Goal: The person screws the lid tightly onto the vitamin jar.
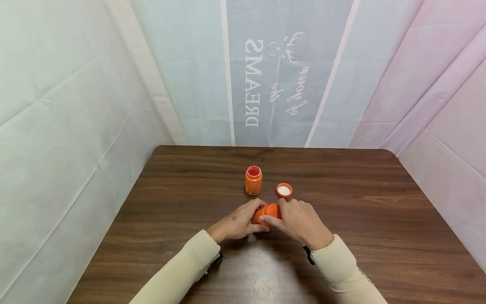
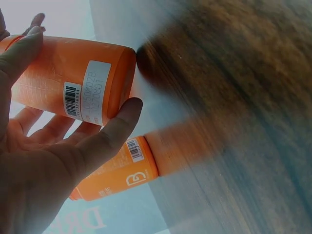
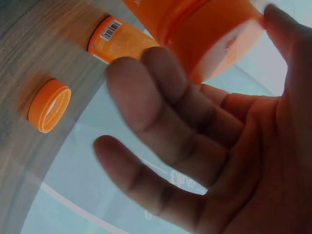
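Observation:
My left hand (image 1: 237,219) grips an orange plastic bottle (image 2: 46,73) by its body, thumb and fingers around it near the base. A barcode and a date label show on its side. The bottle lies tilted on its side just above the table, its capped end toward my right hand (image 1: 305,221). That hand holds the orange cap (image 3: 219,39) with the thumb on one side and fingers on the other; some fingers stand off it. Just beyond the hands, a second orange bottle (image 1: 253,184) stands upright with its mouth uncovered. To its right rests a loose orange cap (image 1: 284,191), white inside facing up.
A brown wood-grain table (image 1: 182,190) lies under everything. Pale cloth hangs on the left, right and back, the back curtain (image 1: 288,126) bearing white mirrored lettering. The standing bottle and loose cap sit close to the fingers.

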The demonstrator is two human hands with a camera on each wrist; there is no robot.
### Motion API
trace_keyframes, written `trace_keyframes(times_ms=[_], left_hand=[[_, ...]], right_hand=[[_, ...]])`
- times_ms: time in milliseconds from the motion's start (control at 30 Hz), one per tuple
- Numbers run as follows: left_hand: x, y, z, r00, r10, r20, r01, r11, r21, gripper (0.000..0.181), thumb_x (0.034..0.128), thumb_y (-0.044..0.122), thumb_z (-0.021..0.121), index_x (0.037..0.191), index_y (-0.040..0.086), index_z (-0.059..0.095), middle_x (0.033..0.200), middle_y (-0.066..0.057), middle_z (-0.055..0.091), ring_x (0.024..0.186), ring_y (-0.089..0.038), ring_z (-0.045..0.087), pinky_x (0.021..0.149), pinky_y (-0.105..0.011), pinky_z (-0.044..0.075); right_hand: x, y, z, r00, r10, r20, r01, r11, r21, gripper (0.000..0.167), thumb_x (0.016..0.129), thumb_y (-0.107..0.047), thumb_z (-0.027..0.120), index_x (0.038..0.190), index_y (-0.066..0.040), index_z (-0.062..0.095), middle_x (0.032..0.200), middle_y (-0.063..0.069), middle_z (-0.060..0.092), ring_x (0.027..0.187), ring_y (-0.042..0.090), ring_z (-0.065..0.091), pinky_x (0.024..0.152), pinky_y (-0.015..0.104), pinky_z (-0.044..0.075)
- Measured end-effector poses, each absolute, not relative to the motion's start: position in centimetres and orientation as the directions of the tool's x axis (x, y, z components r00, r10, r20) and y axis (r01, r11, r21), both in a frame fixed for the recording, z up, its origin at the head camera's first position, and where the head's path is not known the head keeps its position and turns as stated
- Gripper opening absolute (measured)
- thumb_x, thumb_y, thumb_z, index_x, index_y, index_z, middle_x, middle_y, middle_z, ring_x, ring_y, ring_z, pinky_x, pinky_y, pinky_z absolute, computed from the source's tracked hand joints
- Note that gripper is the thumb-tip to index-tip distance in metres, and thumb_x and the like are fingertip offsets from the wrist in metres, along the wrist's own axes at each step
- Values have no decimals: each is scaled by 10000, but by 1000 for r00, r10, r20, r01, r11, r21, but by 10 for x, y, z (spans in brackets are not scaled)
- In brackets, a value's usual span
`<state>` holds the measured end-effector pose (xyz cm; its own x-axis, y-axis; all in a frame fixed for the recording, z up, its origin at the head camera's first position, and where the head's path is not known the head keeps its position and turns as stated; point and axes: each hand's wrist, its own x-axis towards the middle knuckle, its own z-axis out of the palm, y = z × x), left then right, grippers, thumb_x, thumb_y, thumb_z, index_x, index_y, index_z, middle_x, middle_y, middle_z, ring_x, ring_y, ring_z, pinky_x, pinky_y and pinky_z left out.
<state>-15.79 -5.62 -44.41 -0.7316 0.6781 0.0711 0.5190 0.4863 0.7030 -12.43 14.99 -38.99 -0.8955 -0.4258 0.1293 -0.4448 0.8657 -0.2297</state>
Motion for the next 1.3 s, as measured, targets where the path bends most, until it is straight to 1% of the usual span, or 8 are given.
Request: trace_keyframes(times_ms=[100,233,333,567,833,1067,1200,1300], left_hand=[[-157,-55,-443,-736,675,54,508,498,703,507,901,280,760,1295,145,471,1196,9,540,1004,-99,546,878,-255,483],[-157,-55,-443,-742,669,41,486,495,721,523,900,289,761,1307,150,463,1202,14,537,999,-96,554,855,-245,491],[-158,-55,-443,-738,673,50,494,488,720,530,899,301,760,1312,152,463,1196,13,539,992,-96,557,844,-240,494],[-159,-55,-443,-738,672,61,497,480,723,507,895,294,764,1291,159,477,1176,19,546,984,-98,554,868,-254,493],[-158,-56,-443,-743,668,41,482,492,725,514,903,311,752,1302,150,470,1178,21,541,975,-93,556,840,-243,491],[-159,-56,-440,-744,667,47,485,490,724,518,897,300,761,1301,153,472,1181,15,547,982,-98,556,855,-249,495],[-159,-56,-439,-740,671,42,482,486,729,511,897,292,762,1300,158,479,1205,20,553,1037,-84,563,926,-267,490],[-159,-56,-438,-738,674,38,485,490,724,511,900,293,756,1307,161,476,1200,20,549,1032,-84,559,920,-265,489]], right_hand=[[-122,153,-388,-887,-452,97,-460,842,-281,591,834,-596,731,1090,-75,620,852,-12,608,593,123,527,544,311,457],[-120,158,-382,-831,-549,89,-549,784,-289,663,790,-319,864,1355,-156,560,1104,-5,598,716,130,607,615,347,519],[-121,158,-380,-817,-566,111,-575,782,-241,575,795,-262,858,1294,-140,602,980,-13,599,655,118,572,562,328,494],[-126,152,-385,-889,-437,136,-458,856,-239,443,878,-502,731,875,-84,583,616,-34,485,497,117,427,472,282,381],[-124,154,-382,-835,-531,143,-549,805,-225,636,768,-370,872,1287,-129,594,988,27,632,637,148,581,553,345,498],[-126,152,-380,-859,-495,127,-511,829,-226,397,864,-401,782,987,-58,624,694,-34,519,538,108,458,497,277,401],[-128,149,-384,-897,-418,141,-441,866,-235,476,905,-528,683,740,-105,539,564,-35,427,464,124,402,451,278,356],[-129,149,-384,-907,-403,125,-421,872,-248,502,868,-588,693,771,-117,545,580,-41,446,476,127,415,461,282,368]])
